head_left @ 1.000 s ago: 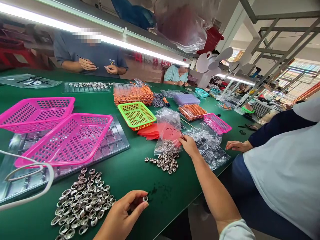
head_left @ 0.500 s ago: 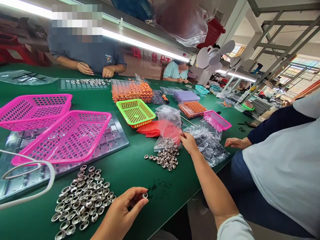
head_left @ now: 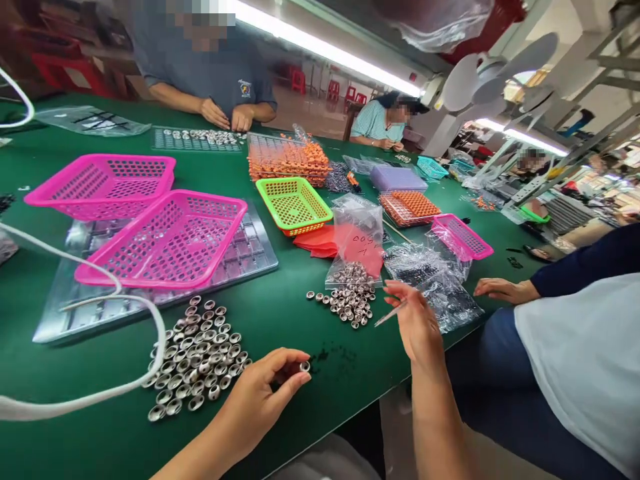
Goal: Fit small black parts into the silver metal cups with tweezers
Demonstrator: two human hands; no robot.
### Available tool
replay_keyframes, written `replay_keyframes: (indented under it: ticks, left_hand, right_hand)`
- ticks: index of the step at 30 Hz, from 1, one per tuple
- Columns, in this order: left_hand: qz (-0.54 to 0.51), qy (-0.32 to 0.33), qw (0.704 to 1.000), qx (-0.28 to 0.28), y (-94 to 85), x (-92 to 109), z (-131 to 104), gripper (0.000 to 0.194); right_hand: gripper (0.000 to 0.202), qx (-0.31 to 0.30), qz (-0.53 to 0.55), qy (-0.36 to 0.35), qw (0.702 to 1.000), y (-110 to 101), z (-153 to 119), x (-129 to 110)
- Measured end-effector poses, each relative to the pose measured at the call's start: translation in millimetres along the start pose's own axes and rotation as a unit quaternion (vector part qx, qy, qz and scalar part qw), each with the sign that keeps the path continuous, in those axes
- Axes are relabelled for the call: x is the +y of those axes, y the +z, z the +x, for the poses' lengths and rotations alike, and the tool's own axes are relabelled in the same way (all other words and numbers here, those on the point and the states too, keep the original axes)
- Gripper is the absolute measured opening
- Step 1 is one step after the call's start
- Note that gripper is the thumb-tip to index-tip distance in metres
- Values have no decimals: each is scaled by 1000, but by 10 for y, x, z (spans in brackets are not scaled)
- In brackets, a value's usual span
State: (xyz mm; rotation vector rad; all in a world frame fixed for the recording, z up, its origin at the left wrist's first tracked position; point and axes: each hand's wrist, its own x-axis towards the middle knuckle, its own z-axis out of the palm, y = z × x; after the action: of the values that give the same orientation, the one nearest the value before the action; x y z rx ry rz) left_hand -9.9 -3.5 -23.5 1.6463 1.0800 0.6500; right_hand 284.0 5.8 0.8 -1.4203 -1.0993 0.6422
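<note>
My left hand [head_left: 267,393] pinches a small silver metal ring-like cup [head_left: 305,367] between thumb and fingertips, just above the green table. Beside that hand, on its left, lies a loose pile of larger silver metal cups [head_left: 197,367]. Tiny black bits [head_left: 335,360] are scattered right of the held piece. My right hand [head_left: 419,323] is raised and grips thin tweezers [head_left: 389,315], whose tip points down and left. Near the tweezers, small silver cups [head_left: 350,308] spill from a clear plastic bag [head_left: 357,223] with handwriting on it.
Two pink baskets [head_left: 167,277] rest on a clear tray [head_left: 263,250]. A green basket [head_left: 290,217] stands beyond, by orange stacked parts [head_left: 287,160]. A white cable [head_left: 160,333] crosses at left. A co-worker's hand [head_left: 505,290] lies at right; other people sit opposite.
My right hand has come away from the plastic bag toward me, with the tweezers now plainly visible. My left hand keeps its pinch on the small cup. The view has shifted left.
</note>
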Motion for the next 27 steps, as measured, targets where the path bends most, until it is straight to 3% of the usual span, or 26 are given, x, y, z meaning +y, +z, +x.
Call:
replay_keyframes:
  ticks: [2, 7, 16, 27]
  left_hand:
    - [-2, 1, 1000, 5, -11, 29, 0, 22]
    - [-8, -3, 1000, 9, -8, 59, -13, 21]
    - [-41, -3, 999, 13, -1, 120, -50, 19]
    - [-87, -63, 994, -17, -10, 158, -27, 19]
  right_hand:
    - [44, 21, 60, -16, 998, -22, -232, 9]
    - [38, 0, 146, 45, 988, 15, -625, 96]
    - [11, -19, 183, 101, 978, 256, -932, 155]
    - [22, -97, 139, 12, 985, 266, -1139, 82]
